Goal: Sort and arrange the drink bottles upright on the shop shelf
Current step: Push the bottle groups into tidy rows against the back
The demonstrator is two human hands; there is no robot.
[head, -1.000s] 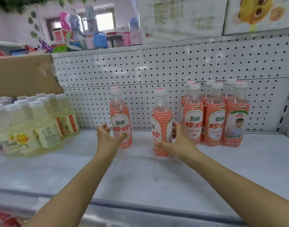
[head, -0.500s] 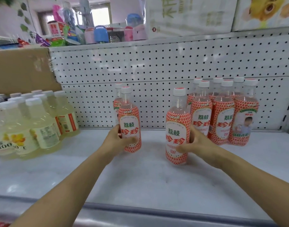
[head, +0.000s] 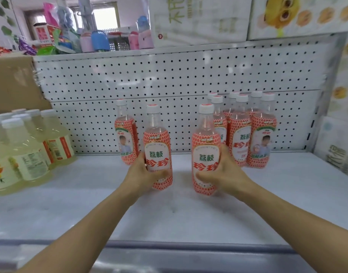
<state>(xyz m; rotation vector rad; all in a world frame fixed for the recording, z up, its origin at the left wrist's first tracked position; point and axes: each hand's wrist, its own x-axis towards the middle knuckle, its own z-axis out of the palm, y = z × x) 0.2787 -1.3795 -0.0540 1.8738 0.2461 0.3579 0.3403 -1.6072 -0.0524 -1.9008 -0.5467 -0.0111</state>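
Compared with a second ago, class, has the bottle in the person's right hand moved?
Yes. The right-hand bottle, gripped by the right hand, has come forward, away from the group of bottles at the back and toward the front edge of the shelf.

Labels read 荔枝 珍珍: left-held bottle (head: 157, 146), right-held bottle (head: 206, 148).

The shelf (head: 169, 213) is offering free room in front; the red bottle group (head: 240, 138) is blocking the back right, and yellow bottles (head: 21, 154) are crowding the left.

You face a white shelf (head: 179, 217) backed by pegboard (head: 169, 79). Bright window (head: 105, 18) upper left; cartons (head: 198, 18) above; brown box (head: 11, 81) at left.
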